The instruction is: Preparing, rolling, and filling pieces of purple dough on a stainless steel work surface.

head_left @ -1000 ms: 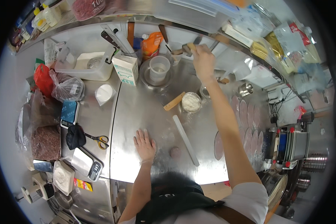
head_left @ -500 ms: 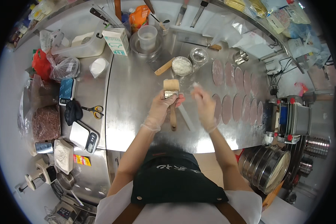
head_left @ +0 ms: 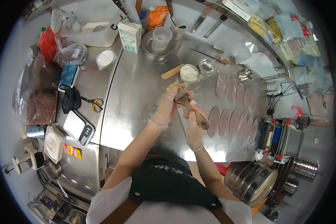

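Both my hands wear clear gloves and meet on one flat wooden-handled pastry brush. My left hand is closed around the pale bristle end, fingers at the bristles and metal band. Lower down, my right hand is closed on the handle, which tilts down to the right. A white strip-like tool lies on the steel table, partly hidden beneath the hands. Just beyond them stands a bowl of white flour, with a wooden-handled scraper to its left and a clear round bowl behind it.
Two rows of thin pinkish dough ovals lie to the right. A milk carton and a plastic tub stand at the back. Scissors and a white scale sit left. Stacked metal sieves are at lower right.
My right hand, which was apart from the brush, has come in and taken hold of its handle. The brush has turned from upright to slanting, and my left hand has shifted onto its bristle end.
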`<state>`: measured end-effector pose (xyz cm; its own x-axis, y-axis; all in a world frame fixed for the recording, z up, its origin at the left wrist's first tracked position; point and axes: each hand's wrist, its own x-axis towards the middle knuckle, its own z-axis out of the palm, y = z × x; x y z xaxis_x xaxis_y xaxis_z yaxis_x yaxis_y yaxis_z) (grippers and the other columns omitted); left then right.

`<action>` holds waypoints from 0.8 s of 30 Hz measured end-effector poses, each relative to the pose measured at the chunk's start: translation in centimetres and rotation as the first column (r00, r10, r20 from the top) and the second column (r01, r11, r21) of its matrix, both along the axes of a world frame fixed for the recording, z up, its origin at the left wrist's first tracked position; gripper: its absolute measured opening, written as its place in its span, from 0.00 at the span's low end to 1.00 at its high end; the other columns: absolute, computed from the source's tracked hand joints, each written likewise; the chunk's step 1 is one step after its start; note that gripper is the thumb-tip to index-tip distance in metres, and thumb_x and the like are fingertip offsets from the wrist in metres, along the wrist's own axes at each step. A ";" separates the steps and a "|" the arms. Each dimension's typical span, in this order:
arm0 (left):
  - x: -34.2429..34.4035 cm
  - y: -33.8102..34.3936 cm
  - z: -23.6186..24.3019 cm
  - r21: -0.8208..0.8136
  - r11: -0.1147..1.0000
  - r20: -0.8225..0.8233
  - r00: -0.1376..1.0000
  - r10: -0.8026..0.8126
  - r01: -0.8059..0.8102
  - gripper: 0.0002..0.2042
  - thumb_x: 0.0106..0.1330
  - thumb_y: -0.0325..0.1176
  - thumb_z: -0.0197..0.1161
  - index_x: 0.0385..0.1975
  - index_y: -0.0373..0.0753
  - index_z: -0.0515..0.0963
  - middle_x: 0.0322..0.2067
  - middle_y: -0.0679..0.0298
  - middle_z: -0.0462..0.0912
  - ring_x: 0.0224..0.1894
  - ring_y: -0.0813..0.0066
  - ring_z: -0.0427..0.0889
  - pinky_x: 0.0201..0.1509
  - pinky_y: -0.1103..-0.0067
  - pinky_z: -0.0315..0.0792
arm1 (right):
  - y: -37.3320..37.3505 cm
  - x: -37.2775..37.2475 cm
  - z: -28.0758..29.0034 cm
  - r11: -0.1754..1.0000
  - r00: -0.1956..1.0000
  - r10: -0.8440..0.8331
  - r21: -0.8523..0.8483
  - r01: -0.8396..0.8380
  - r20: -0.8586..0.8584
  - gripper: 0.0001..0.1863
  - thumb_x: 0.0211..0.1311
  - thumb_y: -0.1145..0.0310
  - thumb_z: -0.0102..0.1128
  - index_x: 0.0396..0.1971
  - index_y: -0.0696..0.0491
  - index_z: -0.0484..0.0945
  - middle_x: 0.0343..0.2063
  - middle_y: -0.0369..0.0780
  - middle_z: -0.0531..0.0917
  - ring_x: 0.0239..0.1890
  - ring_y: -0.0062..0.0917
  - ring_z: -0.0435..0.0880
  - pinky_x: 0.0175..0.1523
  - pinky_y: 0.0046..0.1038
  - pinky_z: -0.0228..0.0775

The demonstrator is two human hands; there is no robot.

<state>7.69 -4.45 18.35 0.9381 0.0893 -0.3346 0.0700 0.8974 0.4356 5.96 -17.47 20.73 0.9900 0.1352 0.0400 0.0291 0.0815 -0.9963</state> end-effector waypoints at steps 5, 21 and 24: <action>1.4 2.0 -1.8 0.515 0.854 0.014 0.997 0.074 -0.071 0.22 0.78 0.43 0.39 0.58 0.32 0.68 0.44 0.53 0.80 0.46 0.65 0.82 0.53 0.71 0.76 | 2.4 3.0 1.6 0.997 0.994 -0.001 -0.077 -0.008 -0.108 0.12 0.63 0.79 0.52 0.46 0.62 0.78 0.34 0.41 0.82 0.30 0.22 0.80 0.38 0.25 0.75; 13.1 11.8 -7.0 0.821 0.521 0.033 0.929 0.368 -0.235 0.27 0.74 0.38 0.52 0.68 0.32 0.57 0.44 0.61 0.81 0.49 0.72 0.79 0.57 0.79 0.69 | 13.7 19.5 1.3 0.961 0.997 0.052 -0.268 -0.066 -0.060 0.10 0.66 0.69 0.57 0.41 0.59 0.80 0.26 0.37 0.82 0.26 0.18 0.79 0.34 0.20 0.70; 13.6 13.4 -7.7 0.690 0.643 0.012 0.894 0.447 -0.331 0.30 0.73 0.38 0.54 0.70 0.35 0.54 0.45 0.62 0.79 0.49 0.75 0.77 0.58 0.79 0.68 | 17.2 25.7 -0.5 0.894 0.984 0.163 -0.432 -0.120 0.064 0.10 0.62 0.68 0.61 0.35 0.59 0.81 0.24 0.38 0.84 0.27 0.16 0.82 0.33 0.20 0.72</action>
<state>21.30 8.91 10.65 0.7086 0.6849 -0.1695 -0.1029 0.3379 0.9355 31.65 -0.29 20.25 0.9533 0.2993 0.0414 0.1466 -0.3384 -0.9295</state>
